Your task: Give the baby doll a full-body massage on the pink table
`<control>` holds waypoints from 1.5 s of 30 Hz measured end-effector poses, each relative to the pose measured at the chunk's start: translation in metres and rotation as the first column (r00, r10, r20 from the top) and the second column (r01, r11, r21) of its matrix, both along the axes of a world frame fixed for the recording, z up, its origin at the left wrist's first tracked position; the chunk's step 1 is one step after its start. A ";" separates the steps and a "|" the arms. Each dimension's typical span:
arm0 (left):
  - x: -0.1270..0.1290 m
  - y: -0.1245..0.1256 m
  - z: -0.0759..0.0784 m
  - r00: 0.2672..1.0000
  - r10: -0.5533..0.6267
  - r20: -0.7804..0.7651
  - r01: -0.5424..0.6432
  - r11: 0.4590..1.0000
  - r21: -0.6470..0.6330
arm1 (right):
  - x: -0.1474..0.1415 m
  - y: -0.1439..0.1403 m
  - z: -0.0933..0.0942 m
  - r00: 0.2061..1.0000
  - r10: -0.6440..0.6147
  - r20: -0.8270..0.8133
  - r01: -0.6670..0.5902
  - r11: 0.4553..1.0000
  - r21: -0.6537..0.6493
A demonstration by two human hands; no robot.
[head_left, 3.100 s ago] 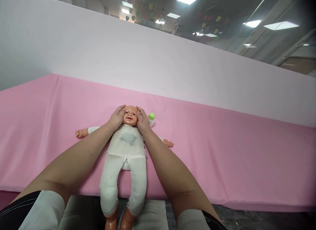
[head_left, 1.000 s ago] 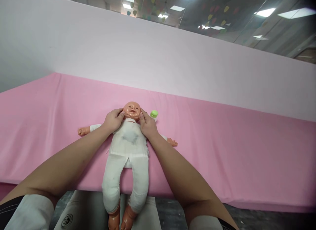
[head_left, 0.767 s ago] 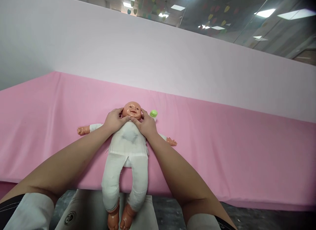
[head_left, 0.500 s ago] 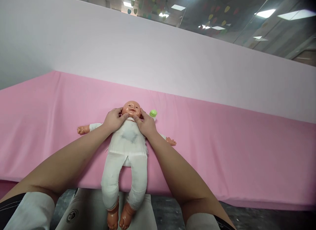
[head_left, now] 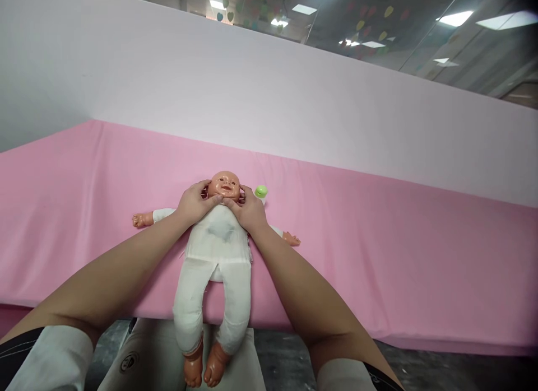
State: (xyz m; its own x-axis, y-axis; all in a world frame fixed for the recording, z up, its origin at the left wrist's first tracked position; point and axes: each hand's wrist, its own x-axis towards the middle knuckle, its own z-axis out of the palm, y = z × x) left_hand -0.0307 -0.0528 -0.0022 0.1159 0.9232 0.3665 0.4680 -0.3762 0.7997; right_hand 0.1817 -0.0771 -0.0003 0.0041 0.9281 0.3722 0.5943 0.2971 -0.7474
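"Pale, smooth wall [head_left: 269, 99] right across the back, matte, its top edge slanting down to the right."

"And the bench [head_left: 420, 256] below it?"

"Long, covered in pink sheeting with a faint sheen. Soft creases run down to its front edge. Above the wall come glass panes [head_left: 328, 35], flat and dark."

"What lies on the bench?"

"One baby doll [head_left: 217, 240], on its back, head toward the back edge, arms spread wide, both lower legs past the front edge."

"How does it look?"

"Torso and limbs are white cloth, plump and wrinkled, ragged along one side, with a grey-blue smudge on the chest. Head, hands and feet are moulded, rounded and glossy, like plastic; the feet are a deeper brown-orange than the head."

"Where are the person's hands?"

"Curved round the doll's head, left hand [head_left: 194, 203] on one side, right hand [head_left: 251, 212] on the other, gripping it between them. Both thumbs lie under the chin. How hard they press, I can't make out."

"Anything smaller?"

"A container [head_left: 261, 192] with a rounded green cap, just beyond the right hand, its whitish lower part partly hidden. Tiniest are the coloured heart shapes [head_left: 388, 12] up by the panes."
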 end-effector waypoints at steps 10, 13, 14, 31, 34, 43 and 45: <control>-0.001 0.005 -0.003 0.995 0.050 -0.085 -0.047 0.998 0.033 | 0.005 0.002 0.000 0.995 0.022 0.098 -0.023 1.000 0.017; -0.003 0.009 -0.005 0.998 0.043 -0.051 -0.042 0.999 0.018 | 0.007 0.007 -0.005 0.997 0.025 0.074 -0.027 0.999 0.030; -0.004 0.010 -0.006 0.998 0.044 -0.036 -0.043 0.999 0.009 | 0.008 0.008 -0.007 0.997 0.023 0.067 -0.025 0.999 0.035; 0.001 0.001 0.005 0.980 0.046 -0.193 -0.039 0.998 0.040 | 0.001 0.002 0.001 0.996 -0.009 0.084 0.007 1.000 0.015; -0.002 0.004 0.003 0.981 0.042 -0.189 -0.036 0.999 0.037 | 0.005 0.006 -0.004 0.996 0.025 0.091 -0.030 0.998 0.053; -0.005 0.011 -0.004 0.993 0.032 -0.113 -0.027 0.999 0.043 | 0.007 0.010 -0.008 0.998 -0.009 0.055 0.005 0.997 0.073; -0.004 0.008 -0.002 0.992 0.015 -0.123 -0.010 0.999 0.045 | 0.005 0.006 -0.005 0.997 0.005 0.071 -0.008 0.999 0.049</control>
State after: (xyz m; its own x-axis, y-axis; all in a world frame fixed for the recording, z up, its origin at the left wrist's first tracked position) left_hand -0.0343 -0.0448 -0.0043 0.1509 0.9080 0.3908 0.5665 -0.4034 0.7185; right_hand 0.1863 -0.0711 -0.0048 -0.0295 0.9088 0.4163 0.6431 0.3361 -0.6881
